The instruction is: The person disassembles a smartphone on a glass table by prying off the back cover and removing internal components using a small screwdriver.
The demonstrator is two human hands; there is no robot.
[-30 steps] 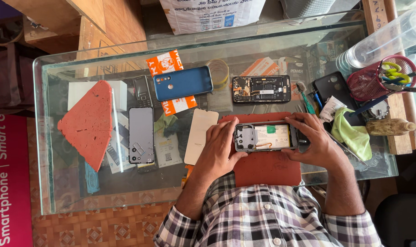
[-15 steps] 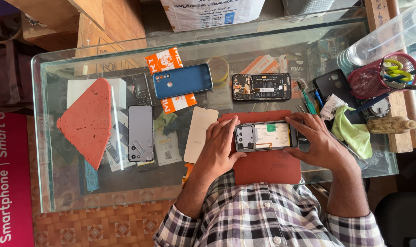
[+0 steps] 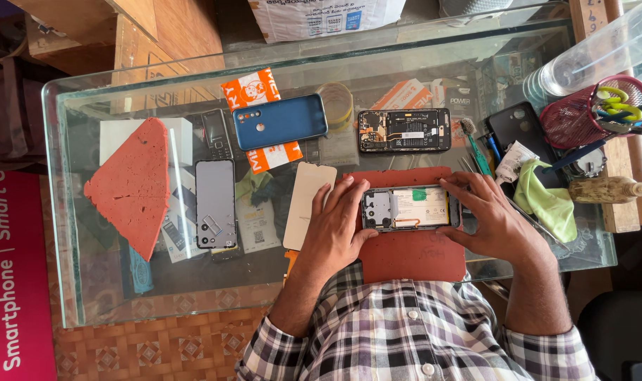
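An opened phone (image 3: 410, 208) with its back off, showing a white battery and circuit board, lies on a dark red mat (image 3: 413, 250) on the glass counter (image 3: 74, 212). My left hand (image 3: 333, 229) grips the phone's left end, fingers curled over its edge. At the right end, my right hand (image 3: 496, 222) holds it with fingers over the top corner. Both forearms come from a checked shirt at the bottom.
Another opened phone (image 3: 404, 130) lies beyond the mat. A blue phone back (image 3: 280, 121), a grey phone back (image 3: 216, 203), a beige panel (image 3: 308, 204) and a red triangular block (image 3: 132, 185) lie left. A red tool basket (image 3: 589, 113), brushes and a green cloth (image 3: 547, 201) sit right.
Both hands stay on the opened phone with only slight finger shifts. The phone has not visibly moved.
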